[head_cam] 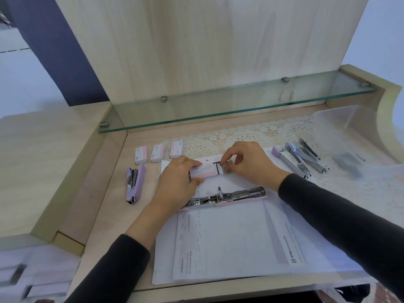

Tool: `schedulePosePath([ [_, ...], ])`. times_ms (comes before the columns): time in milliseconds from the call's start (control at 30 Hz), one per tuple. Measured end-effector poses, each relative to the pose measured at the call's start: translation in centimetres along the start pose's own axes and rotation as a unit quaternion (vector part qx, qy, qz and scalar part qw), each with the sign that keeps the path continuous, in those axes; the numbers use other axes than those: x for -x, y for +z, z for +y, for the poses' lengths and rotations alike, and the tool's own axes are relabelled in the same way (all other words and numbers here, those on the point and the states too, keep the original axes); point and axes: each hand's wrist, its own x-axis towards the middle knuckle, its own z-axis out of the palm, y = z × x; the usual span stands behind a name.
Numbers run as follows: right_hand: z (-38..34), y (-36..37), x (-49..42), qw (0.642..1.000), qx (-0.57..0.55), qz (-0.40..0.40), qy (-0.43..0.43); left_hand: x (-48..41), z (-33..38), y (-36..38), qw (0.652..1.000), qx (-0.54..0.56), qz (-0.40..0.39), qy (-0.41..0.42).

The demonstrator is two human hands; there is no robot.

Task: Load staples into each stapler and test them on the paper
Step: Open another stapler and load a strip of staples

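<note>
Pink-and-white staple box [203,171] is held over the far end of the paper [229,237], mid-tabletop [109,215].

- Left hand [179,179]: fingers curled round the box sleeve, gripping it.
- Right hand [247,162]: thumb and forefinger pinch a small grey piece [228,166] at the box's open end, where the inner tray is slid out. Probably a strip of staples; too blurred to confirm.
- Pink stapler [225,196]: lies on the paper just on the near side of both hands, hinged out flat, magazine channel facing up. Neither hand touches it.
- Purple stapler [134,182]: on bare tabletop, left of the paper.
- Lilac-tipped stapler [290,160] and blue-topped stapler [308,153]: side by side to the right, both apparently hinged open.
- 3 closed boxes [157,153]: in a row behind the left hand.

Step, as judged: drawing staples out of the box for the pink stapler. Loading not yet done, and the test on paper not yet reached.

Next move calls for:
1. Freeing the strip whole. It likely breaks if bent, so a straight pull along the tray.
2. Carrying it down to the open channel, legs downward, and seating it flat.
3. Setting the box aside so the left hand can steady the stapler base.
</note>
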Motion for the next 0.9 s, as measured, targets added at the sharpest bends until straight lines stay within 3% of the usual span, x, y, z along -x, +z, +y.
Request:
schedulePosePath([
  [700, -0.51, 0.41, -0.10, 0.996, 0.085, -0.019, -0.018, 0.37, 0.39, -0.16, 1.000, -0.016, 0.010, 0.008],
  [900, -0.95, 0.12, 0.04, 0.998, 0.055, -0.017, -0.015, 0.39, 0.46, -0.21, 1.000, -0.016, 0.007, 0.010],
])
